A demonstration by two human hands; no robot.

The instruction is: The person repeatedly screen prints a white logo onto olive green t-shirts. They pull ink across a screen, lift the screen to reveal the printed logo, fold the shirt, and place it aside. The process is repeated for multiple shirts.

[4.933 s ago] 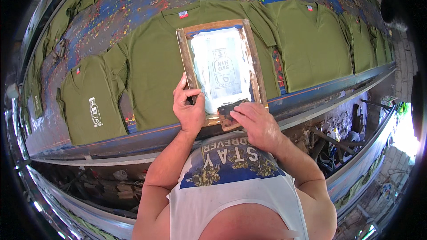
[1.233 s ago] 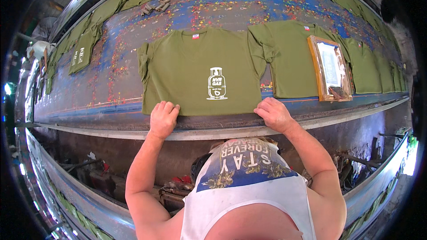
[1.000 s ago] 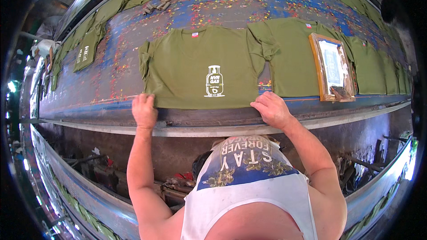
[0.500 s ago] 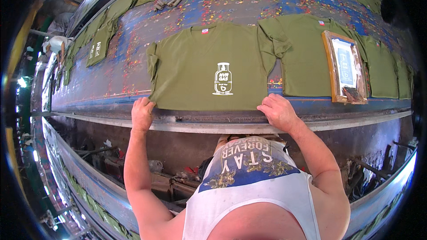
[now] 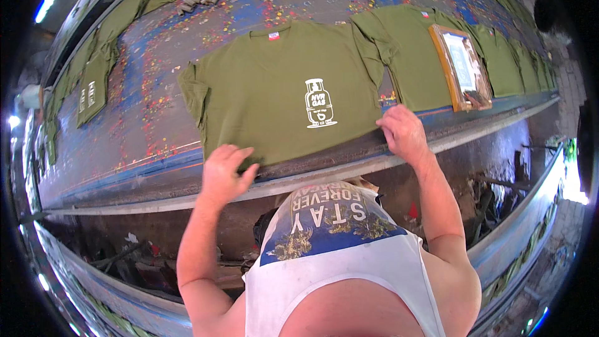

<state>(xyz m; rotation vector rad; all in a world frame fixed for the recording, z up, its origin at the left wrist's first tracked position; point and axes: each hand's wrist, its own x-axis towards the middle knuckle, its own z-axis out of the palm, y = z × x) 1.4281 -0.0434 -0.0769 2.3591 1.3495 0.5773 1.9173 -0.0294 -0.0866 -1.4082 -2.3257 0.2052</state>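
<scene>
Left hand [image 5: 226, 172] now further inward, fingers apart over the green shirt [image 5: 268, 97]; right hand [image 5: 405, 132], fingers apparently clamped on its corner

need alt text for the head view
A person's left hand and right hand are at the hem of a green T-shirt with a white cylinder print, on a speckled table. To the right, a wooden-framed screen lies partly over another shirt.

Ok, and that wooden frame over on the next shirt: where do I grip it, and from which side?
Probably mid-length on the wooden frame's left rail, coming from the left, where the right hand is nearest. That long edge is exposed, while a dark block lies at the near end, so keep everything level.
</scene>
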